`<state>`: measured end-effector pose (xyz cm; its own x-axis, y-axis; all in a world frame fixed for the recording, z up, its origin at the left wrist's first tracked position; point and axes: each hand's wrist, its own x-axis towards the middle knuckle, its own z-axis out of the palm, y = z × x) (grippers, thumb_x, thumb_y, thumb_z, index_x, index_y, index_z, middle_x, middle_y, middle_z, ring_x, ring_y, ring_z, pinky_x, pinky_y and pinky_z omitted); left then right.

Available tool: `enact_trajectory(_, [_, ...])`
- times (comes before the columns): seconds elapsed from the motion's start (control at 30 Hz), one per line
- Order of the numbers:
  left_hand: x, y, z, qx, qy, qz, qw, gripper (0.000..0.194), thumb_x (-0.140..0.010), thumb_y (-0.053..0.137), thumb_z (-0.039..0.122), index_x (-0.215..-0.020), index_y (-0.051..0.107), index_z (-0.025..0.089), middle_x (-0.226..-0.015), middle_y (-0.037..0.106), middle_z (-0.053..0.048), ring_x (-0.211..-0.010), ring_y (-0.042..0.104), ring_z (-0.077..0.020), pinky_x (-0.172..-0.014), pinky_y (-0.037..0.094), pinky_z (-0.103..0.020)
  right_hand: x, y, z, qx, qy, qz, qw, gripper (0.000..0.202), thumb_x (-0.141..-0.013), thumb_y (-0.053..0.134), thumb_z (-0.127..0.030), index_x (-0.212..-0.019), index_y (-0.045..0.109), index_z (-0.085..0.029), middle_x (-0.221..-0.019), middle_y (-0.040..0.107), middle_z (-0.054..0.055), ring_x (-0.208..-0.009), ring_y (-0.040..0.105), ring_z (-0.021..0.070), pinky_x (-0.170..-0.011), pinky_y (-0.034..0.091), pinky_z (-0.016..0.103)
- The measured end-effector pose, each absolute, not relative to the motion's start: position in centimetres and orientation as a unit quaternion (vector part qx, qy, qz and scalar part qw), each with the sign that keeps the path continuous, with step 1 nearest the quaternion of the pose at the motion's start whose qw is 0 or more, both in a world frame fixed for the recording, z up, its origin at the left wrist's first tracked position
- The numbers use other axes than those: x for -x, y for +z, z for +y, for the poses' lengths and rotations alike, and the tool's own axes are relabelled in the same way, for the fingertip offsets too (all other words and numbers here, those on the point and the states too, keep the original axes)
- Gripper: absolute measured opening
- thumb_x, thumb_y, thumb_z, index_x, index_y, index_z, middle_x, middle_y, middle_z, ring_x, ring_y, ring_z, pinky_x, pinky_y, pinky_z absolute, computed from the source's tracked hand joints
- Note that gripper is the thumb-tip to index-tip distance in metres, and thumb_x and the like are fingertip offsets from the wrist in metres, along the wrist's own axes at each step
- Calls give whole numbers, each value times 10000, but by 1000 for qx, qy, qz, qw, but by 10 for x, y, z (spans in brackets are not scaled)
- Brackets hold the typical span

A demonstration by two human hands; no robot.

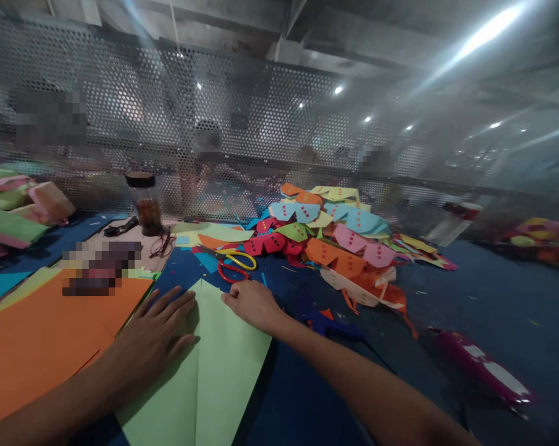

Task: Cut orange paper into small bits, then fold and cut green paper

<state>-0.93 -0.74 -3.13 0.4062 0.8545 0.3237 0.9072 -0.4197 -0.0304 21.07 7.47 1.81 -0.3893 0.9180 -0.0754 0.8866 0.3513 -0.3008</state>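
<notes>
A light green sheet of paper (223, 378) lies before me, its top folded to a point and a crease running down its middle. My left hand (161, 325) rests flat on its left side with the fingers stretched out. On the upper right slanted edge sits my right hand (254, 306), fingers curled closed at the paper; the fingertips are partly hidden. Just beyond the point lie scissors (235, 263) with one red and one yellow handle. Orange paper sheets (42, 347) are next to my left forearm.
Folded paper pieces (339, 244) with red dots are heaped ahead to the right. A blue tool (328, 325) lies beyond my right forearm, a purple tool (483, 365) farther right. A lidded jar (148, 207) stands at the back left before a perforated metal screen (242, 142).
</notes>
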Motion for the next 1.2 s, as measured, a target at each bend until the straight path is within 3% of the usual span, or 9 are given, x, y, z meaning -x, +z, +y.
enact_trajectory(0.5, [11,-34,-8,833,-135,-525,109,558,-919,422,590,-1378,464,274,-1453,505,-11,-1358,407,-287,-1115,274,-478,-210,17,75,552,135,-822,42,318,-875,497,-431,-743,719,-245,-803,729,30,-825,661,200,-714,416,269])
enact_trajectory(1.2, [9,-33,-9,832,-119,-527,121,558,-936,395,581,-1366,484,236,-1451,507,-25,-1329,446,-275,-1105,262,-470,-210,20,73,548,136,-824,50,320,-858,499,-419,-672,676,-229,-730,706,21,-756,640,182,-649,370,258])
